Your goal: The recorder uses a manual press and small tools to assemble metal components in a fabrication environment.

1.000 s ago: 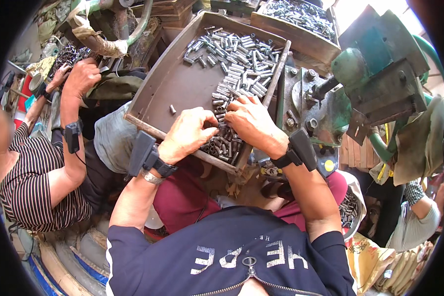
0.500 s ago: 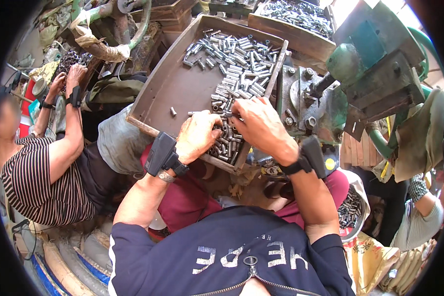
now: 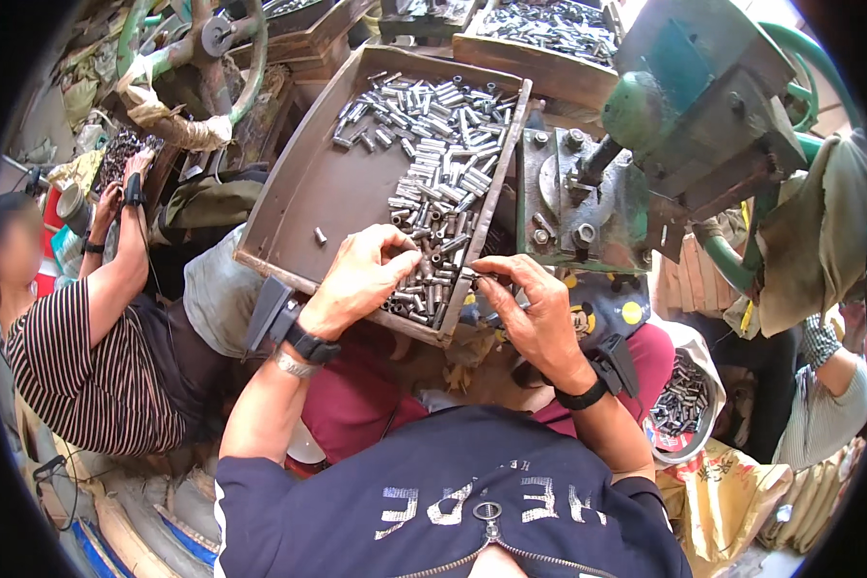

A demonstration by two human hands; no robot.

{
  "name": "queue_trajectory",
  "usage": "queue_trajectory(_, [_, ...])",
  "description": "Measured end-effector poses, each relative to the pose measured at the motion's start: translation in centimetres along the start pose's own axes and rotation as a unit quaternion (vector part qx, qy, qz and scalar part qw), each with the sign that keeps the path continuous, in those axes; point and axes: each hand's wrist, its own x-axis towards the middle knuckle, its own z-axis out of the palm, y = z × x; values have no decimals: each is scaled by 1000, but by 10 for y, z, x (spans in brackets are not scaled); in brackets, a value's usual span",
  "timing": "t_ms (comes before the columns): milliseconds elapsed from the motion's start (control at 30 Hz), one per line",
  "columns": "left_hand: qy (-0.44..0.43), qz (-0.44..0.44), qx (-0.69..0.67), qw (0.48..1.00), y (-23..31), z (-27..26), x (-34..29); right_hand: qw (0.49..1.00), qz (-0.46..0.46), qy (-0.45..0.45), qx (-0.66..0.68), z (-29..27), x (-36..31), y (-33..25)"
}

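Observation:
A wooden tray [image 3: 294, 212] stands before me, its right side heaped with small metal tubes [image 3: 443, 164]. One lone tube [image 3: 320, 236] lies apart on the bare left part. Over the tray's near end, my left hand [image 3: 361, 275] has thumb and fingers closed together above the tubes; whatever is between them is hidden. My right hand [image 3: 530, 308] is just outside the tray's near right corner. Its thumb and forefinger pinch a small dark metal tube [image 3: 469, 274], only partly visible.
A green press machine [image 3: 588, 193] stands right of the tray. Beyond is another box [image 3: 559, 72] of metal pieces. A bucket [image 3: 708, 424] with tubes sits by my right knee. At left, a person in a striped shirt [image 3: 87, 366] works near a handwheel [image 3: 188, 67].
My right hand has drawn back from the tubes, past the tray's right edge, with a tube now showing in its fingertips. My left hand stays over the near end. The whole view has shifted slightly.

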Motion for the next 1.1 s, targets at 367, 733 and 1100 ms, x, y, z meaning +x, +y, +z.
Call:
queue_trajectory(367, [-2, -78, -442, 894, 35, 44, -14, 992, 64, 83, 68, -5, -7, -8])
queue_trajectory(733, [92, 31, -342, 935, 53, 80, -16, 947, 176, 85, 255, -17, -11, 2])
queue_trajectory(1100, [-62, -10, -315, 947, 83, 59, 10, 996, 26, 83, -10, -54, 3, -1])
